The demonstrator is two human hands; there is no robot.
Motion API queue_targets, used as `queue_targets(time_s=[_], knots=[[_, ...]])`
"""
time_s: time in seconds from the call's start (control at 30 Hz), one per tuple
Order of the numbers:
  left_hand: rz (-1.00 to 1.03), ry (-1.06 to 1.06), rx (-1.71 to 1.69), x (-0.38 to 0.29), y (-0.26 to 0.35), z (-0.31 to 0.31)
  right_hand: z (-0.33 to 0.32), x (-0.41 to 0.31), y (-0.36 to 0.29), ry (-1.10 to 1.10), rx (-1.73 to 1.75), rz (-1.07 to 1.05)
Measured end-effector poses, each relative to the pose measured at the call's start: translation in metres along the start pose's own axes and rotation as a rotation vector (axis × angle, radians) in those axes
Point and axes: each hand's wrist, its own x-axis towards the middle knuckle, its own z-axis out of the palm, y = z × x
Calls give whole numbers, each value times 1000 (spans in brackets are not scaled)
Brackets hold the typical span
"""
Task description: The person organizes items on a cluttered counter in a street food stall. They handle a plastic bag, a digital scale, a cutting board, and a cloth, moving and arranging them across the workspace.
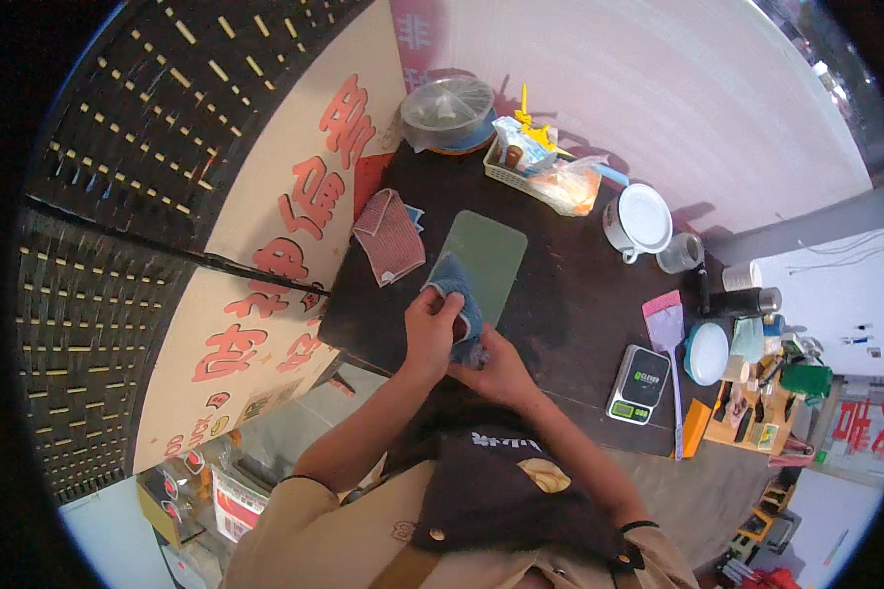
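Observation:
A blue cloth (453, 276) is bunched between my hands, just above the near part of a green cutting board (497, 243). My left hand (431, 331) pinches its near-left edge between thumb and fingers. At the lower right, my right hand (499, 368) grips the cloth's near end, where something shiny and greyish shows. A dark gap or object appears between the hands; I cannot tell which. To the left of the board lies a folded pink ribbed cloth (390, 239), partly covering a second blue cloth (415, 215).
A dark table (567, 294) carries a plastic basket (519, 180) of packets, a white lidded mug (637, 221) and a clear jar (680, 252). Rightward are a digital scale (639, 383), a purple fly swatter (670, 346) and a black bottle (744, 302). A printed cardboard panel (265, 213) borders the left.

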Motion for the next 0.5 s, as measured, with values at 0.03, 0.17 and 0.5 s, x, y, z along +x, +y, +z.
queue_targets(time_s=[0.03,0.17,0.5], knots=[[-17,-46,55,-7,12,6,3,2,-1,27,18,-41],[-26,-150,-41,-11,27,31,-19,5,27,191,175,43],[-79,-659,-82,50,-15,150,-234,-55,-34,589,-494,-314]])
